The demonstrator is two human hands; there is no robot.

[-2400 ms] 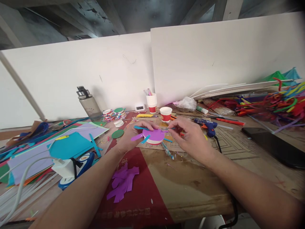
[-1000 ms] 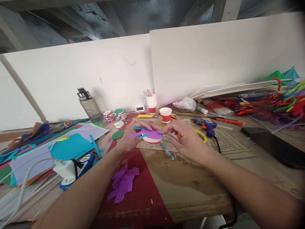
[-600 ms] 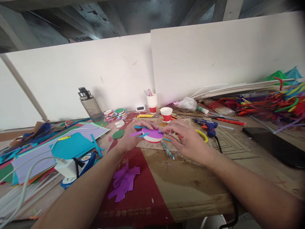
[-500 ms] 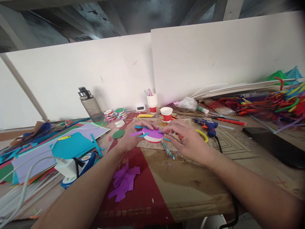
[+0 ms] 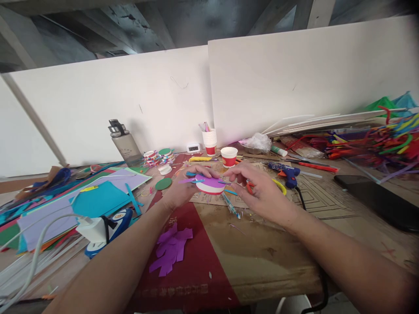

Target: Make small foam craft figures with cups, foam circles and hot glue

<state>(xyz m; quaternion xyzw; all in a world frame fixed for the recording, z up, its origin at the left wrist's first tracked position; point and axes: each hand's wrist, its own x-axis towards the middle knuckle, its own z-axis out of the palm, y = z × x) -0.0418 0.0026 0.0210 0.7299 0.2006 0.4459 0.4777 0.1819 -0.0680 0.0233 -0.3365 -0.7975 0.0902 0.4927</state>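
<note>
A short round cup piece [image 5: 210, 185] with a purple paper top, a white wall and a red band sits near the middle of the table. Blue and purple paper strips stick out from its rim. My left hand [image 5: 183, 189] curls round its left side and holds it. My right hand [image 5: 258, 192] reaches in from the right, its fingertips pinched on a thin blue strip at the piece's right edge.
Purple paper scraps [image 5: 170, 248] lie in front. Coloured paper sheets [image 5: 94, 198], a white charger [image 5: 93, 229] and a water bottle [image 5: 124, 144] are at the left. Paper cups [image 5: 228, 156], a blue glue gun [image 5: 284, 172], pipe cleaners [image 5: 379, 141] and a black phone [image 5: 376, 198] are behind and at the right.
My right fingertips have shifted slightly along the piece's right rim, and the piece has tilted a little lower. My left hand has kept its hold.
</note>
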